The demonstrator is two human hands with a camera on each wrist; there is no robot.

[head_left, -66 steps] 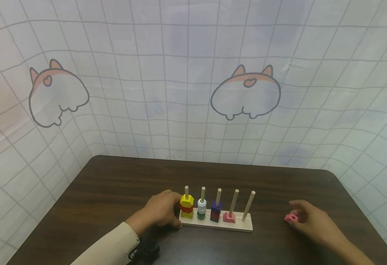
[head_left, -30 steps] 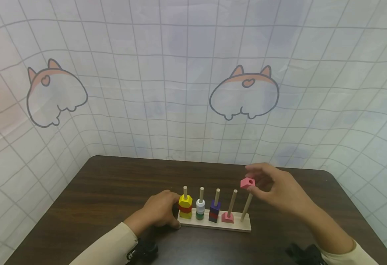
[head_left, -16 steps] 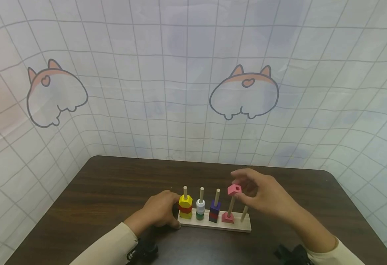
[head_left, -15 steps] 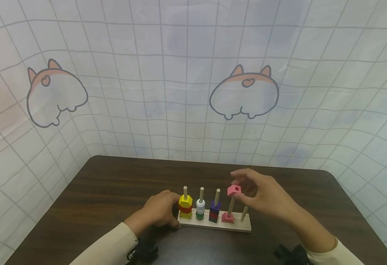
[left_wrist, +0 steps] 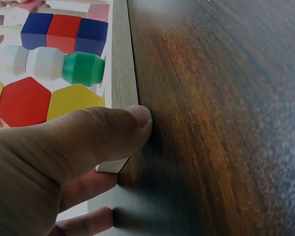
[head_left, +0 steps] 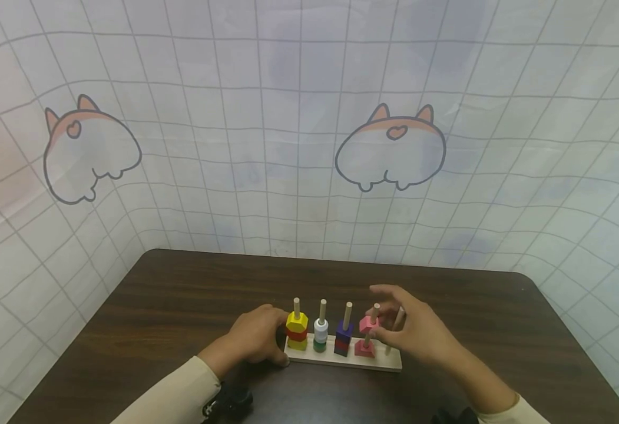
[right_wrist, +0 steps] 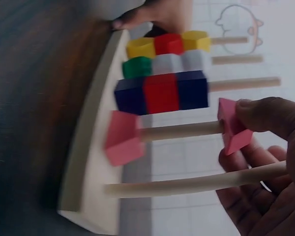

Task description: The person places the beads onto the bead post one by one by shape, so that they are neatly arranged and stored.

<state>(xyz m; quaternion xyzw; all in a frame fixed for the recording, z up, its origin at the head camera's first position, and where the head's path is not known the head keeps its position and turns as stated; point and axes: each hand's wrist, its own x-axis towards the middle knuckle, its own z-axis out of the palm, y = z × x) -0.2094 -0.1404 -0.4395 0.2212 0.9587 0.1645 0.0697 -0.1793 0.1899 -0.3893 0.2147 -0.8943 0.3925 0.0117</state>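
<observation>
My left hand point(head_left: 258, 334) grips the left end of a wooden peg board point(head_left: 336, 356), thumb at its front edge and fingertips behind, as the left wrist view shows. In my right hand point(head_left: 420, 330) a pink block point(head_left: 368, 324) with a hole is pinched between thumb and fingers. The block is threaded on the fourth peg, whose tip pokes out above it. Another pink block point(right_wrist: 124, 138) sits at the foot of that same peg, with a gap between the two. The bare fifth peg point(right_wrist: 201, 184) passes close by my right fingers.
The first peg carries yellow and red hexagonal blocks point(head_left: 297, 333). White and green round beads point(head_left: 320, 335) fill the second, dark blue and red cubes point(head_left: 343, 338) the third. The dark wood table point(head_left: 208, 282) ends at a grid-patterned curtain point(head_left: 267, 147).
My right hand has carried the pink block from the table at right, over the fifth peg, to the fourth, and lowered it partway down. My left hand has kept its grip.
</observation>
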